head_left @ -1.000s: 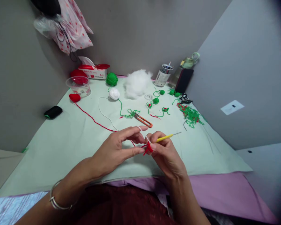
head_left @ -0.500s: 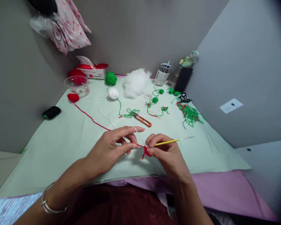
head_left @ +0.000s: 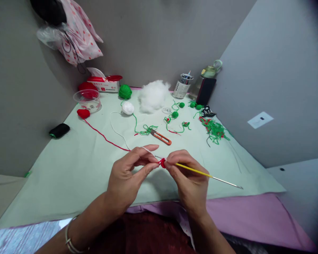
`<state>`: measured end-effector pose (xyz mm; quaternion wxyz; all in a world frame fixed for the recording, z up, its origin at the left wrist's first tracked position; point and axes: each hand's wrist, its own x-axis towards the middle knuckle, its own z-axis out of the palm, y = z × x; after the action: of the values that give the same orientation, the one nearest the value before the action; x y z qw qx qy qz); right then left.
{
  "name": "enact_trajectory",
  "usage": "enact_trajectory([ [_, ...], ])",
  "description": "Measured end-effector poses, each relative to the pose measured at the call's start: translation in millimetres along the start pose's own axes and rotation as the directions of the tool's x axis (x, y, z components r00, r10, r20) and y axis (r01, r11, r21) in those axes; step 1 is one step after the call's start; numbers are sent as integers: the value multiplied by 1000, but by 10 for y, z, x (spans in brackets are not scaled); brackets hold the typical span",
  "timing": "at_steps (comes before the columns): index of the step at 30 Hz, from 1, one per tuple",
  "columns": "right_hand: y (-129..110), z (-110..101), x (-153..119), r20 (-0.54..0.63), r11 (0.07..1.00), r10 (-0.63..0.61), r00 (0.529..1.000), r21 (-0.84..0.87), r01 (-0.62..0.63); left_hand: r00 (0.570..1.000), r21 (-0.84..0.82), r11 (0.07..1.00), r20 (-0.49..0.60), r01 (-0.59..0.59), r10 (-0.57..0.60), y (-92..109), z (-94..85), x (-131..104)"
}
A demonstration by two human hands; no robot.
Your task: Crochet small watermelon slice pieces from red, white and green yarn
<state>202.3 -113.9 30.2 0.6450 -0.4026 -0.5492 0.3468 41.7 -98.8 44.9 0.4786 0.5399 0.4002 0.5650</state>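
Observation:
Between my two hands is a small red crochet piece, partly hidden by the fingertips. My left hand pinches its left edge between thumb and fingers, and a strand of white yarn runs over the raised index finger. In my right hand is a double-ended crochet hook with a yellow grip. Its front tip shows just above the red piece; the long metal rear end points right and down. Red yarn trails from my left hand to a red yarn ball.
Beyond my hands lie orange thread snips, a white yarn ball, a green yarn ball and white stuffing. On the right are tangled yarn scraps, a phone and a bottle. A plastic tub stands left.
The hook has swung so its rear end points lower right and its front tip shows by the red piece. My left hand has turned more upright, and the hands are closer together.

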Motion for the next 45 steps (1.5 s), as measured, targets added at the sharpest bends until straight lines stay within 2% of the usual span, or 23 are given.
enact_trajectory([
  [2, 6, 27, -18, -19, 1000, -17, 1000, 6, 17, 995, -105, 991, -40, 88, -93, -25, 43, -16],
  [4, 12, 54, -29, -39, 999, -30, 999, 11, 30, 987, -176, 973, -33, 147, -155, -28, 69, -12],
  [12, 80, 125, -56, -53, 991, -114, 992, -72, 110, 972, -270, 935, 6, 229, -236, -65, 112, -4],
  [15, 90, 119, -72, -32, 983, -153, 988, -113, 148, 964, -277, 925, 28, 261, -264, -62, 112, -17],
  [18, 61, 88, -73, -10, 985, -133, 991, -109, 132, 960, -271, 922, 33, 276, -278, -42, 97, -17],
  [21, 15, 47, -72, 79, 987, -95, 992, -121, 104, 964, -241, 934, 28, 262, -263, -36, 73, -11],
  [23, -2, 32, -84, 137, 977, -106, 985, -168, 128, 966, -231, 938, 26, 258, -259, -40, 67, -13],
  [26, 28, 39, -130, 127, 921, -215, 968, -303, 244, 961, -258, 927, 26, 273, -276, -46, 82, -20],
  [28, 80, 45, -175, 123, 834, -327, 937, -429, 347, 956, -300, 909, 33, 289, -293, -38, 98, -20],
  [30, 128, 38, -213, 177, 719, -436, 882, -520, 460, 939, -353, 872, 83, 340, -332, -17, 102, -11],
  [32, 143, 18, -227, 226, 663, -487, 843, -532, 526, 900, -406, 804, 184, 435, -394, 17, 88, 5],
  [33, 132, 6, -222, 227, 685, -476, 850, -510, 520, 876, -423, 767, 236, 482, -421, 36, 73, 16],
  [35, 79, -19, -186, 184, 794, -383, 905, -434, 425, 839, -424, 725, 303, 543, -452, 68, 32, 38],
  [36, 44, -31, -160, 165, 851, -321, 933, -382, 361, 834, -413, 725, 312, 551, -455, 80, 9, 50],
  [38, -20, -56, -103, 133, 925, -232, 964, -277, 261, 842, -372, 758, 296, 536, -450, 92, -38, 70],
  [41, -60, -82, -33, 69, 989, -107, 992, -96, 114, 868, -307, 817, 267, 489, -419, 86, -90, 86],
  [43, -51, -83, -6, 34, 997, 23, 999, 67, -25, 878, -288, 836, 266, 466, -397, 75, -106, 82],
  [45, -33, -73, 10, 12, 969, 132, 991, 210, -132, 886, -285, 846, 259, 451, -385, 64, -108, 73],
])
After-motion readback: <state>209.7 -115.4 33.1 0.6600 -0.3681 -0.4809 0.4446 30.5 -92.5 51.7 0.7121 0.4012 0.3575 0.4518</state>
